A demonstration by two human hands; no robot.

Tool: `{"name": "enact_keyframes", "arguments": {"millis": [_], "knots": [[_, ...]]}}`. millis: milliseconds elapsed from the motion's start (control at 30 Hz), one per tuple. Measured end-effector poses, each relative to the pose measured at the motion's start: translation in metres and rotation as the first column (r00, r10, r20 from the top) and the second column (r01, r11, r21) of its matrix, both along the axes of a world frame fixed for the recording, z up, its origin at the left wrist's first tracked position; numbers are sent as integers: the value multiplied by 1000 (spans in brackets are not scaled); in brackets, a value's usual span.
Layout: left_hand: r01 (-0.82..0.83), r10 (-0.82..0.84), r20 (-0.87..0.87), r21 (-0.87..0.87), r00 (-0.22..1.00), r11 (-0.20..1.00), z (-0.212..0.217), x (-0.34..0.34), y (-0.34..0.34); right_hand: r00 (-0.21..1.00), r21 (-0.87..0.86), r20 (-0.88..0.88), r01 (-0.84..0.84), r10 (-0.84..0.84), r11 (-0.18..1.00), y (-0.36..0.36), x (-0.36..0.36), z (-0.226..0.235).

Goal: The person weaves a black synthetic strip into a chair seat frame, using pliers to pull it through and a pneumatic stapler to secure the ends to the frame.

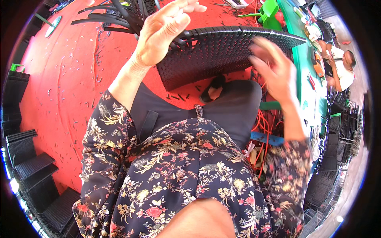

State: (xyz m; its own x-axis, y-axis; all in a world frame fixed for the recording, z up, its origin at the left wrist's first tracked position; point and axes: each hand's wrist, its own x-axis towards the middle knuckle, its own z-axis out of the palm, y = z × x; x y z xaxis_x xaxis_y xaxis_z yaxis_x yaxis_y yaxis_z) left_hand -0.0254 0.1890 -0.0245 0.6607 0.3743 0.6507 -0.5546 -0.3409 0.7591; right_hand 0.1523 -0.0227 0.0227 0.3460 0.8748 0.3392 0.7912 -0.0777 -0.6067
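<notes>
A black woven piece (206, 59), made of flat strips and shaped like the side of a basket, stands in front of my knees with its rim curving to the right. Loose black strips (123, 18) fan out from its left end. Above that left end is my left hand (164, 35), thumb and fingers stretched and apart, nothing visible in it. My right hand (278, 67) is blurred by motion in front of the woven piece's right part. Its fingers look spread, and no object shows in them; whether they touch the weave I cannot tell.
Cut black scraps litter the red floor covering (75, 99). A green table (309, 91) runs along the right, with a green plastic chair (269, 14) beyond. Orange cords (266, 123) hang near my right knee. Black woven panels (35, 170) stand at left. Another person (342, 67) sits far right.
</notes>
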Motion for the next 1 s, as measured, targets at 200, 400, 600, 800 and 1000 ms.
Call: {"name": "enact_keyframes", "arguments": {"millis": [200,400,600,800,1000], "knots": [[-149,146,39,85,988,985,12,6,-7,906,220,356,-319,228,922,121,-37,-17],[-402,376,150,228,915,887,11,7,-8,939,8,-203,-281,277,960,105,-32,-8],[-596,528,330,150,782,789,1,17,-6,912,116,-148,-369,383,922,105,-31,-17],[-454,440,115,187,891,871,6,7,-8,663,342,-608,-278,437,898,99,-36,-33],[-337,642,-178,731,746,594,-1,9,-14,468,308,-801,-214,374,927,95,-32,-30]]}}
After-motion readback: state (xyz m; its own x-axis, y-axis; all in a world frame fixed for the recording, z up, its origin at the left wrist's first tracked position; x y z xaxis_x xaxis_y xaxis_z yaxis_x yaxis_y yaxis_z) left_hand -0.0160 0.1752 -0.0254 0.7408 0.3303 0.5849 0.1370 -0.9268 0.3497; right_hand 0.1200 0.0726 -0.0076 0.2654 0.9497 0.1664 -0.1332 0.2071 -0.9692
